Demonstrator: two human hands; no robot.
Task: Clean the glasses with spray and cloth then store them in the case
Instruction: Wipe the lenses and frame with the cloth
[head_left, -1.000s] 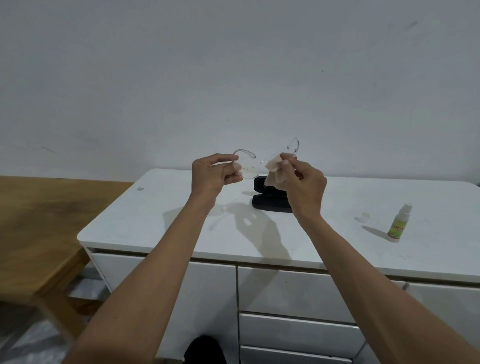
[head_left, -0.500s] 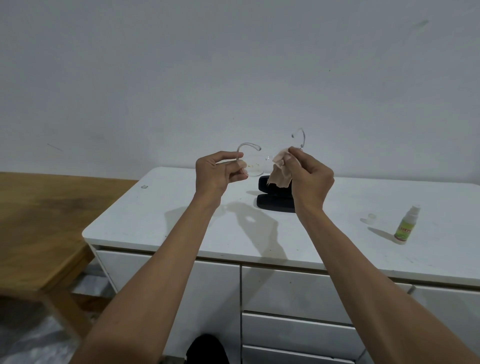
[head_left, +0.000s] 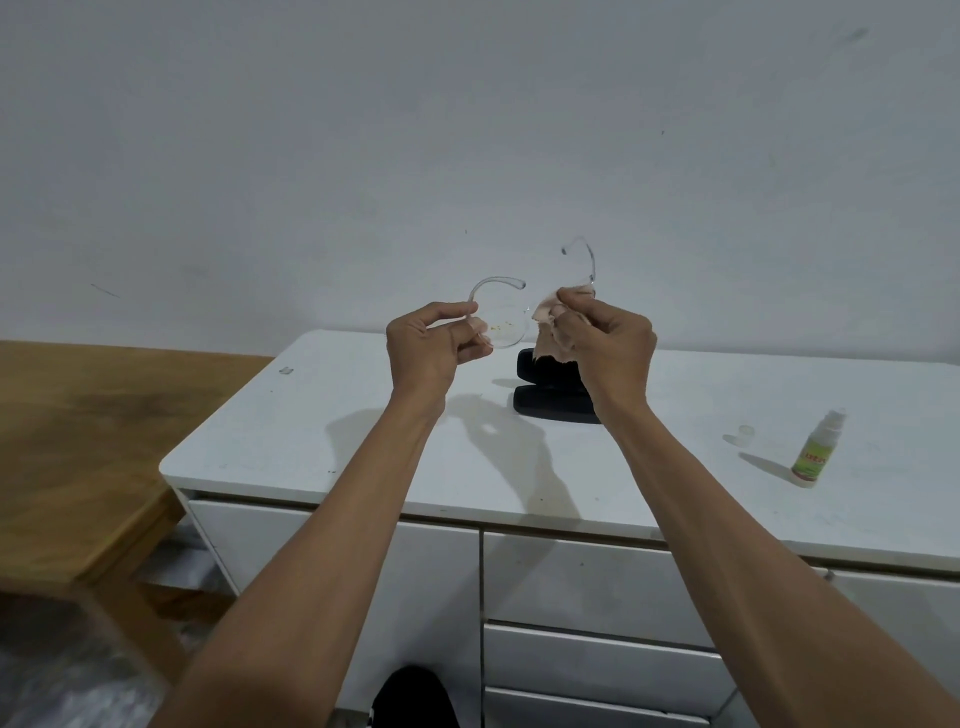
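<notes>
I hold clear-framed glasses (head_left: 503, 325) up in front of the wall, temples pointing upward. My left hand (head_left: 434, 348) pinches the left lens edge. My right hand (head_left: 605, 345) presses a small beige cloth (head_left: 549, 325) around the right lens, which the cloth and fingers hide. Behind and below my hands, a black open glasses case (head_left: 548, 387) lies on the white cabinet top (head_left: 322, 431). A small spray bottle (head_left: 815, 449) with a green label stands at the right, its clear cap (head_left: 746, 432) lying beside it.
The white cabinet has drawers (head_left: 587, 577) below its top. A wooden table (head_left: 78, 441) adjoins it at the left, lower down. A grey wall (head_left: 467, 130) rises right behind the cabinet. A dark object (head_left: 413, 696) shows at the bottom edge.
Both hands rose slightly with the glasses. My right hand shifted the cloth around the right lens, and the right temple now stands higher.
</notes>
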